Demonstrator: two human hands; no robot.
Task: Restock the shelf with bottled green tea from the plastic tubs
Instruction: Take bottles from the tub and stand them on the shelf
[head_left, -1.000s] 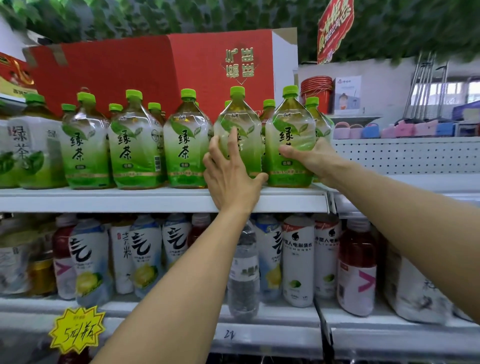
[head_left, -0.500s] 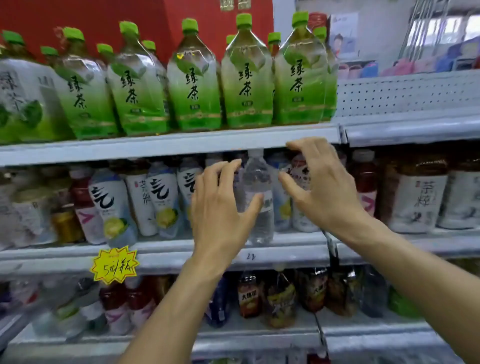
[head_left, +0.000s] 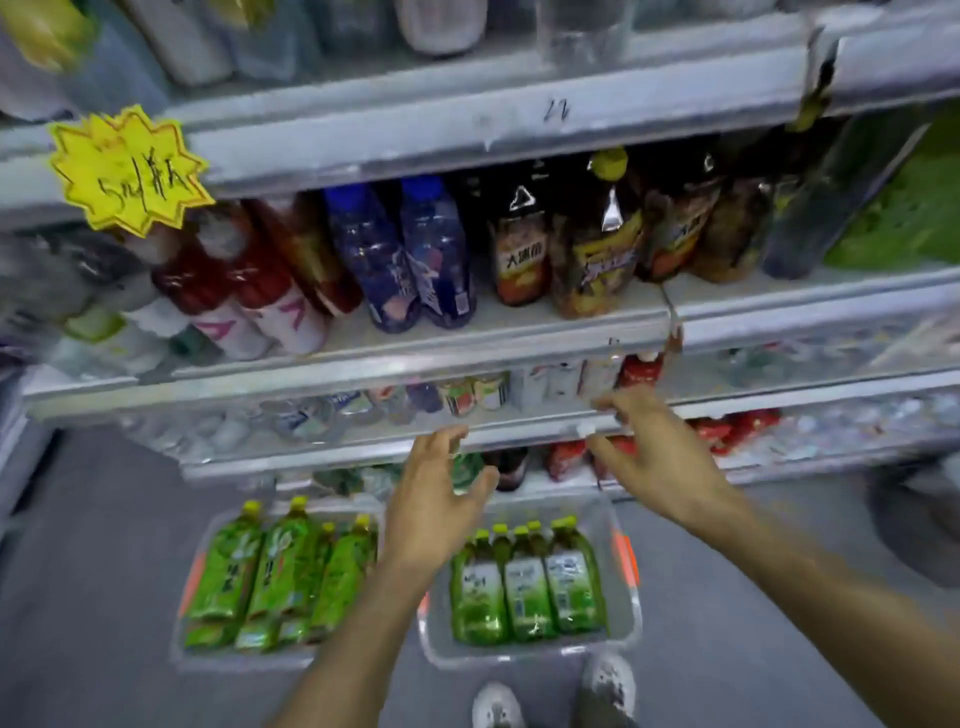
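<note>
Bottled green tea is seen as clear plastic bottles of green drink with yellow-green caps and green-and-white labels, lying packed side by side in two clear plastic tubs set on the grey floor in front of the shelving; the left tub (head_left: 179, 652) holds about four bottles (head_left: 280, 566) with the label fronts turned away, and the right tub (head_left: 626, 613) holds four bottles (head_left: 524, 587) whose white label panels are shown. An orange handle (head_left: 623, 558) is seen on the right tub's far side. Both bare hands are held over the tubs, gripping nothing: the left hand (head_left: 434, 506) is spread with relaxed fingers above the gap between the tubs, and the right hand (head_left: 649, 457) is spread palm down before the lower shelf edge. The view is blurred by motion. Above, white metal shelves (head_left: 467, 140) are filled with other drinks: dark blue bottles (head_left: 405, 260), red bottles with white labels (head_left: 249, 291) and dark tea bottles with orange labels (head_left: 597, 249). A yellow star-shaped price tag (head_left: 127, 169) is fixed to a shelf edge at upper left. Two white shoes (head_left: 550, 696) are seen just behind the right tub
</note>
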